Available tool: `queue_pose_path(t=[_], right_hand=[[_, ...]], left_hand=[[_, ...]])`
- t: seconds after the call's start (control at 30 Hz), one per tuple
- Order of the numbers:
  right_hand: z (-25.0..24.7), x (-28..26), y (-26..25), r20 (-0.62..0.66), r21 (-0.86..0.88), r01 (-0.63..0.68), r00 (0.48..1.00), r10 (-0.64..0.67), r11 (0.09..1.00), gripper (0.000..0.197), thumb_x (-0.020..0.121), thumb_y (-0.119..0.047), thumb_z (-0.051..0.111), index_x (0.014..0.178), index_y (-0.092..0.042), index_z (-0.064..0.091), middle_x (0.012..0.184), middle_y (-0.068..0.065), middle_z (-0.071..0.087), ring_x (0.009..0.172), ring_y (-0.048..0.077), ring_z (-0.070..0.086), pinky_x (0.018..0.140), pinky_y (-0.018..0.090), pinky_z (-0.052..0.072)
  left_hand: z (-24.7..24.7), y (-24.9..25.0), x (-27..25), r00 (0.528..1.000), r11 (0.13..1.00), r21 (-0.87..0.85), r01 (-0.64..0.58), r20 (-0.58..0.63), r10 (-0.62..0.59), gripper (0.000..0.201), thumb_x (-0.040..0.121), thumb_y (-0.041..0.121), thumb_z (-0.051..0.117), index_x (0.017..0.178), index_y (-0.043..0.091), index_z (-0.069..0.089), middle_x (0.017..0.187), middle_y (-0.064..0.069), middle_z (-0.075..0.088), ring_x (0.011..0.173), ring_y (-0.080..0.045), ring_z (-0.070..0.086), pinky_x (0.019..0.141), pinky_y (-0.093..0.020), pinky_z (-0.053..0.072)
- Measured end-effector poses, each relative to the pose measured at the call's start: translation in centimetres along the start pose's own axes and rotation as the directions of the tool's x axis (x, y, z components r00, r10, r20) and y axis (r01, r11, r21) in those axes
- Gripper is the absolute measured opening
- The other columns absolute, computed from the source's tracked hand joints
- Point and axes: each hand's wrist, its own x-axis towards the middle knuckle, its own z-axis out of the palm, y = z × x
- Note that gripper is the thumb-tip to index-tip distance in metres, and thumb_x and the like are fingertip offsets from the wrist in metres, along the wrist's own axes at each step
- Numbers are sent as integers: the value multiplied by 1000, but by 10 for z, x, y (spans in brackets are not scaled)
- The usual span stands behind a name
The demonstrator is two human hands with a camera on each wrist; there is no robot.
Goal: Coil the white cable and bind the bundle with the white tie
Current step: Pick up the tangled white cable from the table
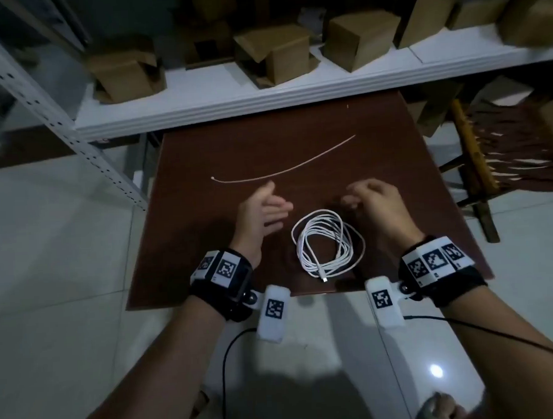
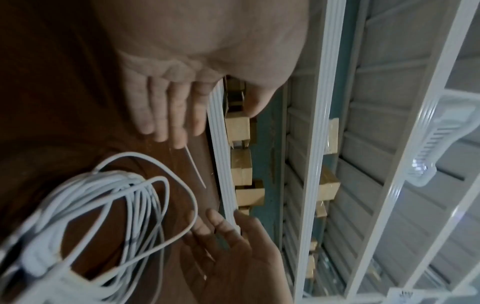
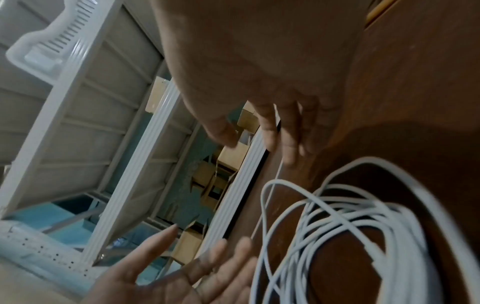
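The white cable (image 1: 328, 243) is laid coiled on the desk (image 1: 202, 155) between the released left hand (image 1: 262, 215) and loosely curled, empty right hand (image 1: 376, 204), while the white tie (image 1: 282, 167) is kept just beyond the fingers, probably for binding next.

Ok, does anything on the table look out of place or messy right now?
Nothing damaged. The white cable lies in a loose, uneven coil on the brown table, loops splayed and its plug end poking out toward the near edge. The white tie lies apart, beyond both hands, unused.
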Motion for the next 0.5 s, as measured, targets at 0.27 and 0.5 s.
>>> queue_pose_path(t=[0.27,0.5], right_hand=[[5,-11,-8,134,-768,148,989,-69,623,25,65,-25,91,78,-27,69,85,-7,74,90,18,73,78,33,58],[-8,-31,-47,-16,-525,375,893,-450,764,12,77,-17,86,76,-25,78,69,-7,72,64,6,64,64,28,51]], left_hand=[[21,-23,5,996,896,439,57,35,-81,38,72,16,94,99,13,67,96,-9,72,89,-19,67,73,-32,54],[12,8,-7,984,972,163,-172,-16,177,19,79,6,91,84,11,73,81,-6,74,74,-13,68,66,-26,54]])
